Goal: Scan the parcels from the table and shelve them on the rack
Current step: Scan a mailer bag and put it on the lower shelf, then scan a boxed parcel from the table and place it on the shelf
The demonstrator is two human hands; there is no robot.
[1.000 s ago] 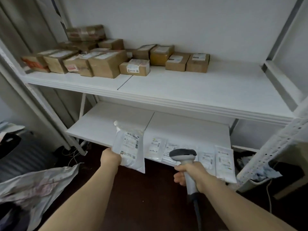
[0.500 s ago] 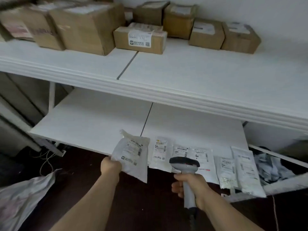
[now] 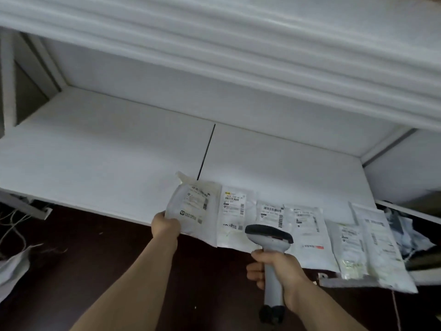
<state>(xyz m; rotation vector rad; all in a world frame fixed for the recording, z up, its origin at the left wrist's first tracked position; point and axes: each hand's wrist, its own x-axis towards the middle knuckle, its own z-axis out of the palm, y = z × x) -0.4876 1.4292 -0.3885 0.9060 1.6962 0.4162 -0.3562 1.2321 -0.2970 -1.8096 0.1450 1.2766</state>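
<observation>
Being clamped by fingers of the left hand (image 3: 165,226) is a parcel (image 3: 194,209) at the shelf (image 3: 95,151) edge; of the right hand (image 3: 279,266), a scanner (image 3: 269,237).

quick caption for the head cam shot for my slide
Left hand holds a white mailer beside a row of packets on the lower shelf; right hand grips a scanner.
</observation>
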